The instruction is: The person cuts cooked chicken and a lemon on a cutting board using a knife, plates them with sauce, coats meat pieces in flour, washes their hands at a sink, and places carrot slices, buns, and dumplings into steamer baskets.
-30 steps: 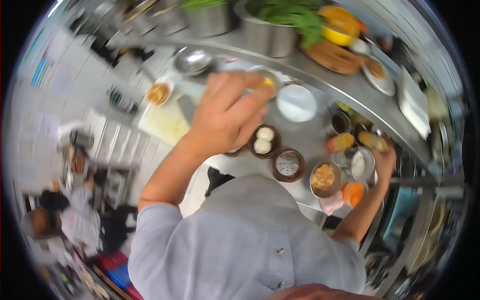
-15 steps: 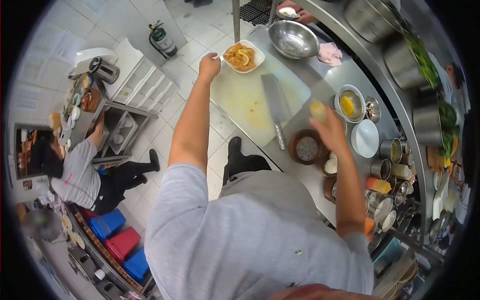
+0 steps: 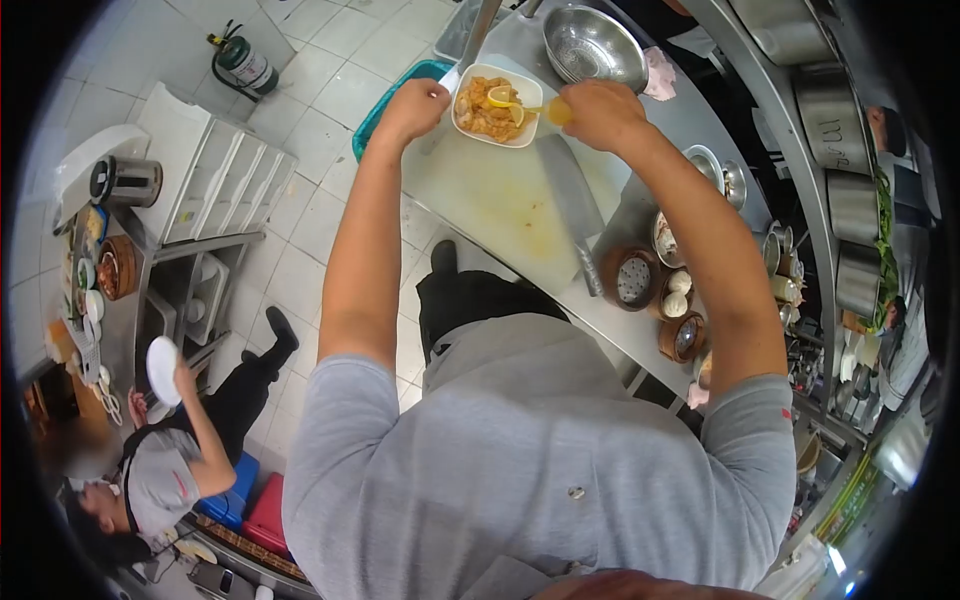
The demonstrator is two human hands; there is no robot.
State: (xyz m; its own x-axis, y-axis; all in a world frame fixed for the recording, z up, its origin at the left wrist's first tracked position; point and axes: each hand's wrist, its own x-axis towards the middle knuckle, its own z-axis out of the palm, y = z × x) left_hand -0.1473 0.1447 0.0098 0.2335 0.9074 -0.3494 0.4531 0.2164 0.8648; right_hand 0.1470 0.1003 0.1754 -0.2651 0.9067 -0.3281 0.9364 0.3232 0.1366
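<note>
Left of a squarish white bowl [image 3: 525, 135], my left hand [image 3: 412, 110] is closed, with a narrow white piece [image 3: 450, 80] showing by its fingertips. I cannot tell whether that piece belongs to the bowl. Inside the bowl lies orange-coated food [image 3: 485, 118] with lemon slices [image 3: 502, 97]. On the bowl's right, my right hand [image 3: 603, 115] is closed around a yellow squeeze bottle [image 3: 560, 111], mostly hidden, its narrow end pointing at the food. Beneath, a cleaver [image 3: 572, 200] lies on the pale cutting board [image 3: 470, 195], its handle over the near edge.
A steel bowl [image 3: 595, 45] and pink cloth [image 3: 660, 75] sit at the back. Bamboo steamers [image 3: 632, 280], some with buns [image 3: 678, 285], stand right of the board. A shelf with steel pots [image 3: 840, 130] overhangs the right. Another person [image 3: 170, 460] holds a white plate [image 3: 163, 370] at left.
My right hand has moved from above the steamers to the bowl's right side, bringing the squeeze bottle along. My left hand stays beside the bowl. At left, the other person now holds a plate.
</note>
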